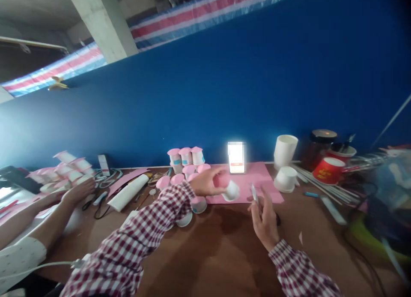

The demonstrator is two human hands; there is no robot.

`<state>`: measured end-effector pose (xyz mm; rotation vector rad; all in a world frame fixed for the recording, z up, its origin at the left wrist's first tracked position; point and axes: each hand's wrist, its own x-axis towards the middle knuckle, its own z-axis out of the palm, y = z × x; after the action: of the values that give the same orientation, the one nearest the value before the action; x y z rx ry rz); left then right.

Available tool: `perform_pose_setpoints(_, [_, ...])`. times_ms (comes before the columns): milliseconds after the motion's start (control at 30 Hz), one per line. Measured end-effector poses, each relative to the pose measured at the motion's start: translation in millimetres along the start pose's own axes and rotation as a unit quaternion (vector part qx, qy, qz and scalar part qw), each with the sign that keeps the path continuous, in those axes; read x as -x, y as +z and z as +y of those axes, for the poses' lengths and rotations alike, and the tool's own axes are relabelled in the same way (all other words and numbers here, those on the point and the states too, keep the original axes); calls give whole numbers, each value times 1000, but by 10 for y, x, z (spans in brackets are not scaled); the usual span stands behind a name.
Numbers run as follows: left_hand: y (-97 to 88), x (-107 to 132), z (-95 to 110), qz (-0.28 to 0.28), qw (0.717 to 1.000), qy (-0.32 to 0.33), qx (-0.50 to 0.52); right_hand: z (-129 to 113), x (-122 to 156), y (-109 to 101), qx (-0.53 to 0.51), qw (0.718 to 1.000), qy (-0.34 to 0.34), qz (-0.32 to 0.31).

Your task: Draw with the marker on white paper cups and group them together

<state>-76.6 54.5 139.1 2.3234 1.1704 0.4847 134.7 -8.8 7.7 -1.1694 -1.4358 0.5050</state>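
Observation:
My left hand (207, 182) is closed around a small white paper cup (231, 190) with a pink paper piece (221, 180) on it; the cup lies tilted on its side in the grip. My right hand (266, 220) grips scissors (254, 192), blades pointing up and away, slightly blurred, with a bit of dark handle showing behind the palm. Beyond both hands a pink paper sheet (257, 177) lies on the table. Left of my left hand stand several white cups with pink paper tops (185, 156), some stacked, partly hidden by my sleeve.
A glowing phone (236, 157) leans upright at the blue wall. To the right are upturned white cups (285, 179), a red paper cup (329, 170), thin white sticks (324, 186) and a utility knife (333, 210). At left, another person's hands (78, 190) work near more cups.

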Motion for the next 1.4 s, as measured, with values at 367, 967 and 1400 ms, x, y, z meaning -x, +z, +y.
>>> perform_pose_setpoints(367, [17, 48, 29, -55, 993, -19, -103, 31, -21, 11, 17, 999, -1, -31])
perform_pose_setpoints(967, [-112, 1318, -316, 25, 922, -264, -281, -20, 59, 10, 108, 981, -151, 60])
perform_pose_setpoints(1400, [-191, 1390, -238, -11, 953, -234, -194, 3, 56, 17, 103, 982, -151, 52])
